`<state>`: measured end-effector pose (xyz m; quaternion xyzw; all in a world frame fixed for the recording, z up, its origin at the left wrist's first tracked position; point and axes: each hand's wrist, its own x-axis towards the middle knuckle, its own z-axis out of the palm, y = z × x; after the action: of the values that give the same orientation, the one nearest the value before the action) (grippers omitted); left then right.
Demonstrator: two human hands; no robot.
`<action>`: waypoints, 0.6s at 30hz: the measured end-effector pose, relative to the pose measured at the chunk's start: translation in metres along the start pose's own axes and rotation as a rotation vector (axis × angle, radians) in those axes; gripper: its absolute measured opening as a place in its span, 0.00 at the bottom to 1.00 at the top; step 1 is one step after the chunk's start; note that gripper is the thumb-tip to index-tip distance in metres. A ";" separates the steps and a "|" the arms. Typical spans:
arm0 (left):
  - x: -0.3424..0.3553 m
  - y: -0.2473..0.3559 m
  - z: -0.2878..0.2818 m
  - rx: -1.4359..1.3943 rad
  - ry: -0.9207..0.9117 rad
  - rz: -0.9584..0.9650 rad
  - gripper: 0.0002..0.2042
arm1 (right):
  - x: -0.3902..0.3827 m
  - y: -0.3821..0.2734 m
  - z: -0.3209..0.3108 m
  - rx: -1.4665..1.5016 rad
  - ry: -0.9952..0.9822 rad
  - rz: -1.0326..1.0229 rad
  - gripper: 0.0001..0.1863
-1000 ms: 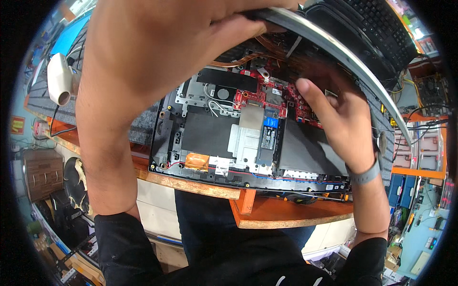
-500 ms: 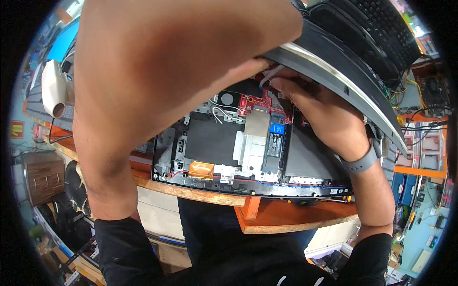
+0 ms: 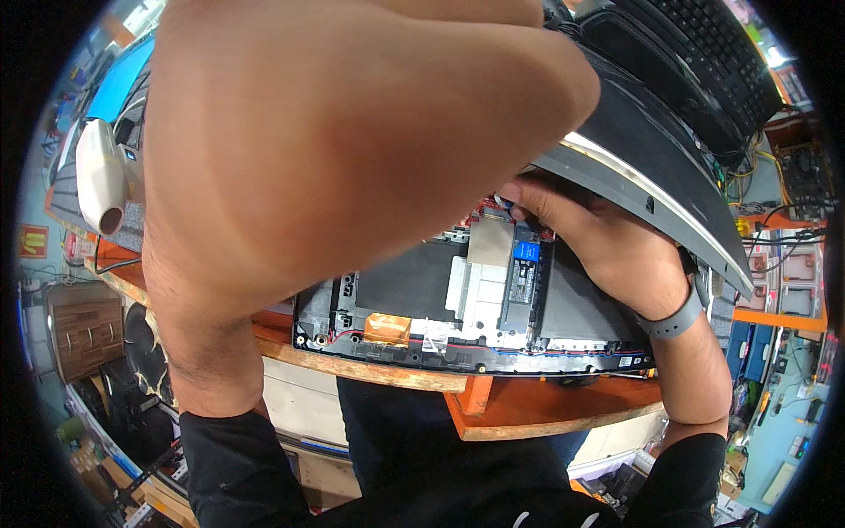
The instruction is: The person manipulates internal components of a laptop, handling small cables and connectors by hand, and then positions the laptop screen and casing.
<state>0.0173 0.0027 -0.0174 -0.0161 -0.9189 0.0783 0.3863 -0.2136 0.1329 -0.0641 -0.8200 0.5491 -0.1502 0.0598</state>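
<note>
inside, the open laptop base (image 3: 475,299) holds a blue-labelled drive (image 3: 525,275) — right hand (image 3: 598,238) touching.

Blue label (image 3: 526,251) on the laptop's drive; red-yellow sign (image 3: 33,240) far left.

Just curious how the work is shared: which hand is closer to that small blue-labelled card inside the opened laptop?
Right. The right hand reaches under the lifted cover, fingertips just above the blue-labelled card. The left hand is out of sight; its forearm rises well above it.
</note>
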 end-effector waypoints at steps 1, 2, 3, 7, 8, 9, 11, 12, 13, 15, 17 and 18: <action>0.004 0.000 0.002 -0.001 -0.009 -0.007 0.14 | -0.001 0.001 0.000 0.052 -0.024 0.035 0.15; 0.003 -0.008 0.002 -0.002 -0.019 -0.013 0.15 | -0.001 0.002 0.000 0.105 -0.049 0.069 0.15; 0.006 -0.004 0.003 -0.005 -0.028 -0.019 0.15 | 0.000 0.002 -0.001 0.116 -0.068 0.075 0.15; 0.009 0.003 0.001 -0.009 -0.064 -0.044 0.16 | 0.004 -0.001 -0.003 0.231 -0.047 0.059 0.14; 0.005 0.002 -0.003 -0.010 -0.074 -0.052 0.16 | 0.005 -0.002 -0.003 0.277 -0.017 0.045 0.14; 0.007 0.004 -0.002 -0.014 -0.081 -0.057 0.16 | 0.007 -0.005 -0.004 0.429 -0.051 0.179 0.13; 0.007 0.013 -0.002 -0.023 -0.096 -0.066 0.17 | 0.012 -0.009 -0.009 0.731 -0.117 0.451 0.11; 0.009 0.010 -0.003 -0.020 -0.105 -0.073 0.17 | 0.013 -0.009 -0.008 0.824 -0.098 0.420 0.11; 0.009 0.017 -0.008 -0.017 -0.114 -0.081 0.17 | 0.013 -0.008 -0.005 0.916 -0.080 0.388 0.11; 0.010 0.018 -0.010 -0.006 -0.124 -0.088 0.18 | 0.016 -0.007 -0.008 0.966 -0.102 0.371 0.10; 0.008 0.019 -0.009 0.013 -0.125 -0.088 0.18 | 0.020 -0.008 -0.016 0.882 -0.183 0.401 0.10; 0.009 0.019 -0.008 0.011 -0.120 -0.088 0.18 | 0.020 -0.009 -0.016 0.909 -0.164 0.419 0.10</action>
<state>0.0167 0.0237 -0.0085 0.0312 -0.9397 0.0670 0.3339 -0.2042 0.1192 -0.0431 -0.5924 0.5744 -0.2938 0.4825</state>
